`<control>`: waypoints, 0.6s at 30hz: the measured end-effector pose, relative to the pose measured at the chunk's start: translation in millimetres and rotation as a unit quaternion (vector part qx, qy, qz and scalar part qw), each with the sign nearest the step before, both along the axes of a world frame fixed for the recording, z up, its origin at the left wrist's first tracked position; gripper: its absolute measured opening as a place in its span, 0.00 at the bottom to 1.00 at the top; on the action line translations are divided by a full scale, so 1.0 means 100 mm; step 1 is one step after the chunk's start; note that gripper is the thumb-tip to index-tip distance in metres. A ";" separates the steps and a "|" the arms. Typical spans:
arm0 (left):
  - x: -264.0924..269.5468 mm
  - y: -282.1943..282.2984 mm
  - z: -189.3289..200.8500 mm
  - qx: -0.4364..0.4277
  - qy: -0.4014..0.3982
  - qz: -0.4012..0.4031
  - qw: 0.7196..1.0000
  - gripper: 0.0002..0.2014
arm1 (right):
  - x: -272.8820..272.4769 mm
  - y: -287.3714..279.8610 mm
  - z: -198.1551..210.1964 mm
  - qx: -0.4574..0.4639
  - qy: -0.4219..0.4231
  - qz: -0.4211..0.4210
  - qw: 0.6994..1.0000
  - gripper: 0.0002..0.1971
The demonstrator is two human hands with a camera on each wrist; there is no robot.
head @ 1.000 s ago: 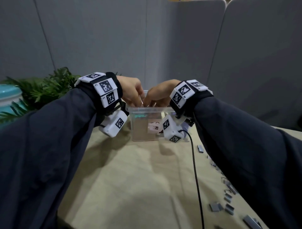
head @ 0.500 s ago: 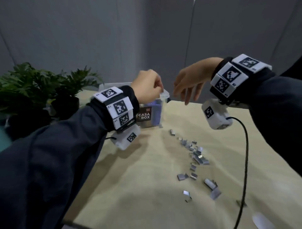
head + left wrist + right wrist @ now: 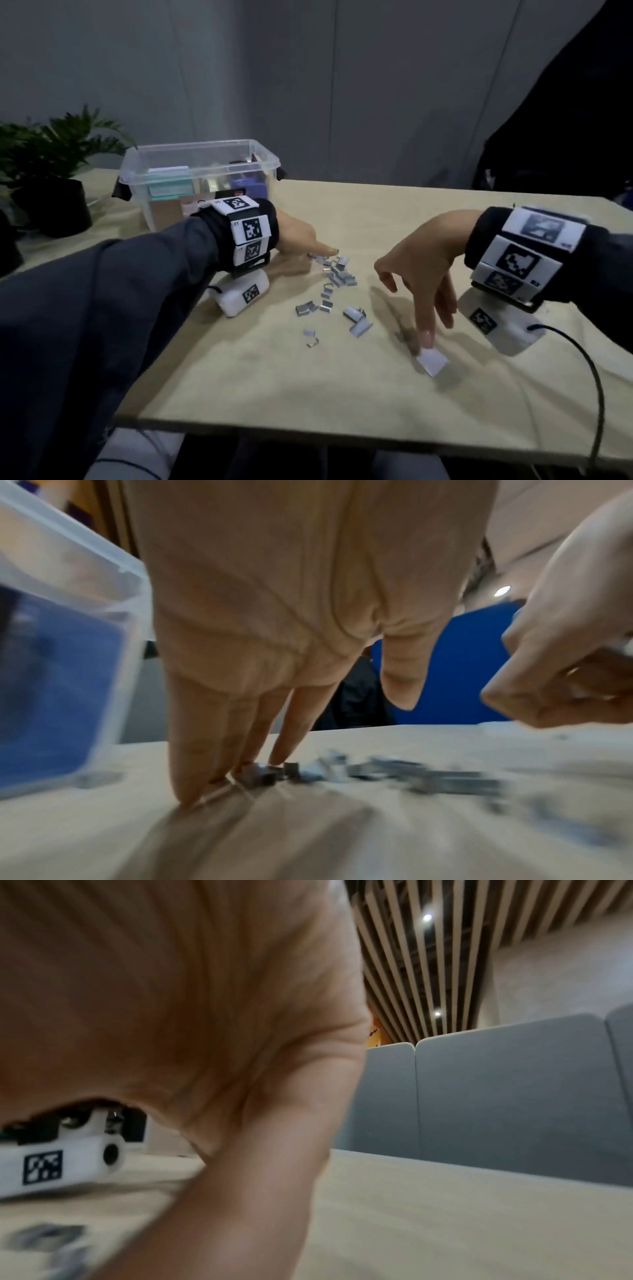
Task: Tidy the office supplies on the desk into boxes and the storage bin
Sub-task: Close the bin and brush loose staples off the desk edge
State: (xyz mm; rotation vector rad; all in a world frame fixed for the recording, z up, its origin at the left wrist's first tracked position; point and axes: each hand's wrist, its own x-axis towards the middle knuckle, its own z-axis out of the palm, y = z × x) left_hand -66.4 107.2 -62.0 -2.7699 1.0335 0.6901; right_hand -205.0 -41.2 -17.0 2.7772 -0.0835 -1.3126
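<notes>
Presently on the worktop: staples, bin, two hands

Far left of the head view: potted plant [image 3: 51,164], dark pot, standing on the pale worktop [image 3: 308,377].

Upper left of centre: clear storage bin [image 3: 202,164], lid off, holding a teal-and-white box, a purple item and other pieces too blurred to name.

Left of centre: left hand [image 3: 294,236], just in front of the bin. Fingers [image 3: 219,750] straight and close together, tips down on the worktop, touching the upper end of the staples; nothing gripped.

Centre: loose staples [image 3: 337,277], grey strips and short pieces, scattered in a line running toward the lower right.

Right of centre: right hand [image 3: 424,260], fingers pointing down and spread apart, one fingertip touching a small white square piece [image 3: 432,360] that lies flat on the worktop, apart from the staples. Not clasped.

Far right: black cable [image 3: 589,370] trailing from the wrist unit.
</notes>
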 end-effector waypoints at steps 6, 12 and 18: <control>-0.36 0.12 -0.04 -0.002 0.023 -0.088 0.996 0.21 | -0.12 0.00 -0.20 0.073 -0.045 -0.014 0.996 0.28; -0.61 0.42 0.15 0.034 -0.008 -0.010 0.999 0.59 | 0.20 0.06 -0.31 0.189 -0.122 -0.049 0.973 0.16; -0.72 0.40 0.05 0.022 -0.025 0.037 0.999 0.51 | 0.47 -0.05 -0.28 0.142 -0.184 -0.049 0.971 0.56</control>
